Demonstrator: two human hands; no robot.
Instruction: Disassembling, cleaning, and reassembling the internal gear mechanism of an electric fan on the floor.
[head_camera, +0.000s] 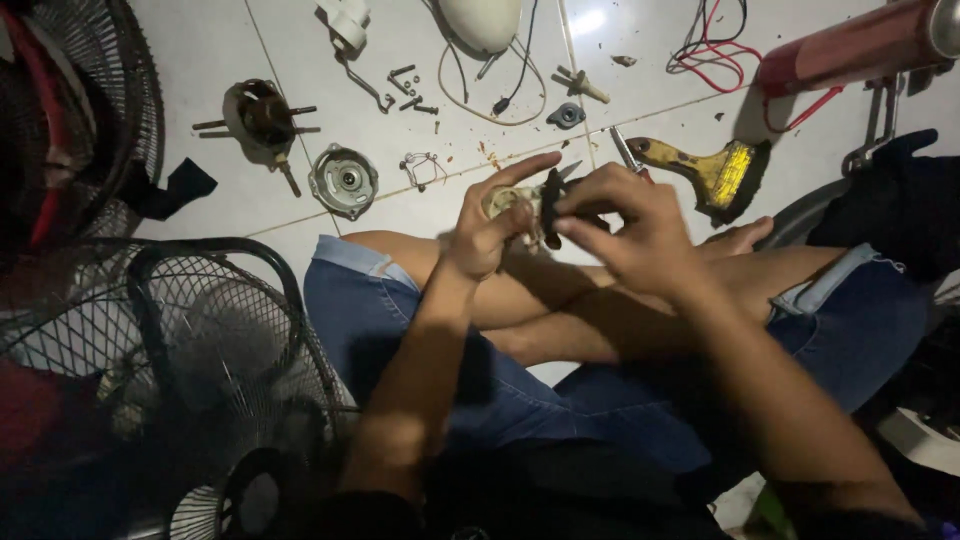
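Above my crossed legs, my left hand pinches a small cream part — right hand fingers clamp a black piece just beside it, upright.

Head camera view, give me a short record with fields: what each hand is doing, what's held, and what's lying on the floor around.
Left hand: left hand grips a small cream-coloured part, index finger stretched out
Right hand: right hand pinches a small black piece against that part
Posture: seated cross-legged on the white tiled floor, denim shorts
Floor, ahead: brush, round metal cap, motor rotor with shaft, loose screws, red and black wires
Left side: fan guard
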